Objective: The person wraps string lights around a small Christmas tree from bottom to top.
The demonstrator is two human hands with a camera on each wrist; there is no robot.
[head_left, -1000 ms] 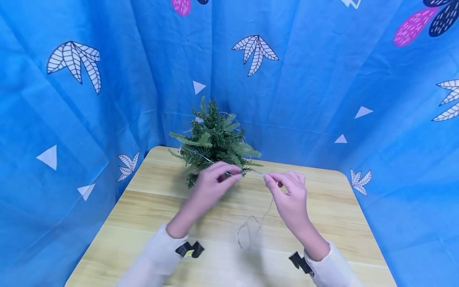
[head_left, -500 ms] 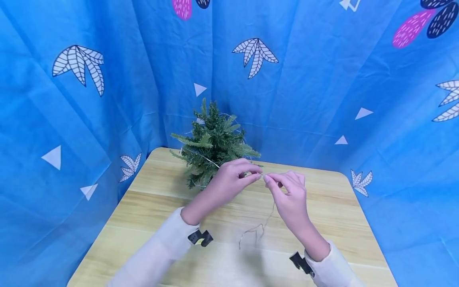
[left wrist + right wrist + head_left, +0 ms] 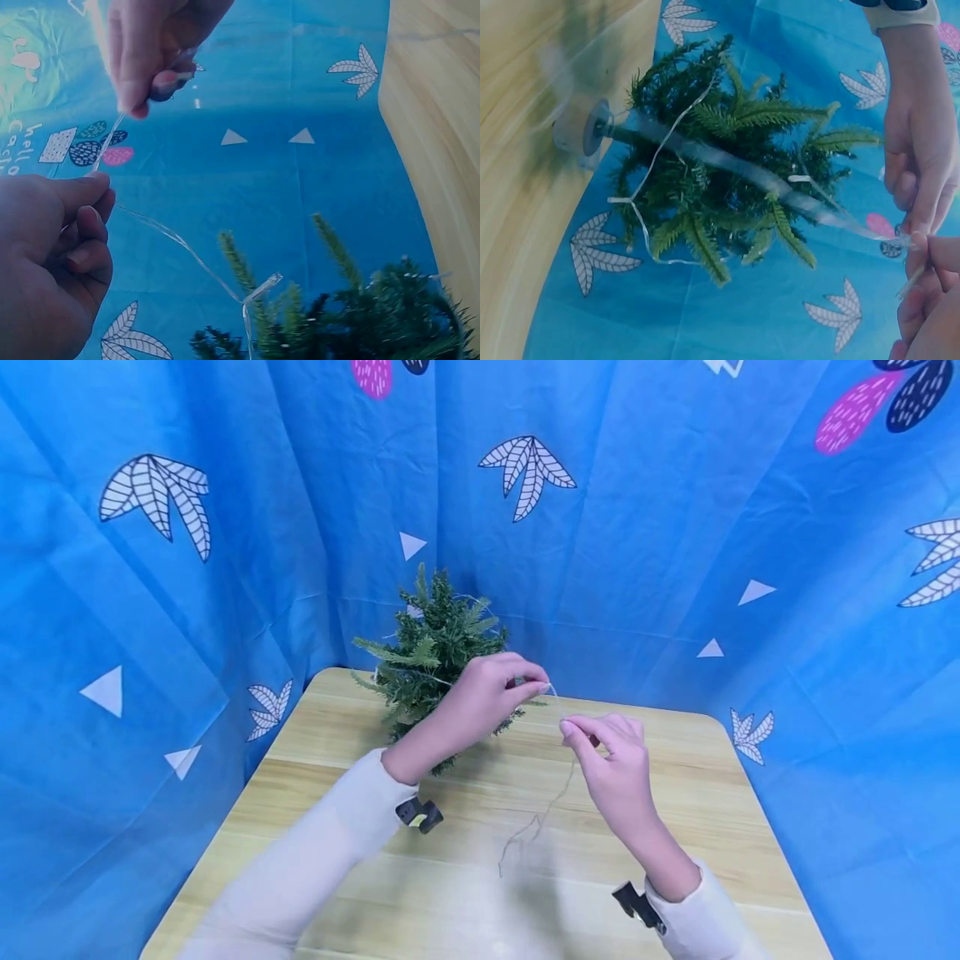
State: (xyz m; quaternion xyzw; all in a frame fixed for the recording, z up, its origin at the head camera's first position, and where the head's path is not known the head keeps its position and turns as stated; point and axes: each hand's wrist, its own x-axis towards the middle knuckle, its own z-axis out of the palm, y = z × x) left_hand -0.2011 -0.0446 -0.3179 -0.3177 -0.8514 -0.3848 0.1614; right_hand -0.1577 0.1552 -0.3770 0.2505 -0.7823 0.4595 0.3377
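A small artificial Christmas tree (image 3: 438, 635) stands at the back left of the table. A thin clear string of lights (image 3: 654, 157) winds round its branches, with small bulbs (image 3: 619, 200) along it. In front of the tree's right side, my left hand (image 3: 491, 697) pinches the light string between thumb and fingertips. Slightly lower and to the right, my right hand (image 3: 615, 760) pinches the same string. A short curved length (image 3: 556, 700) spans the gap between the hands. From the right hand a loose tail (image 3: 538, 818) hangs above the table. The left hand hides part of the tree.
The light wooden table (image 3: 300, 827) has rounded back corners. Blue patterned cloth (image 3: 637, 527) hangs close behind it and at both sides. A round base (image 3: 581, 133) holds the tree's trunk. Black wrist cameras (image 3: 420, 814) sit on both pale sleeves.
My left hand has moved right along the string, away from the tree's front, then up and away from the right hand. The right hand has shifted slightly right, still pinching the string.
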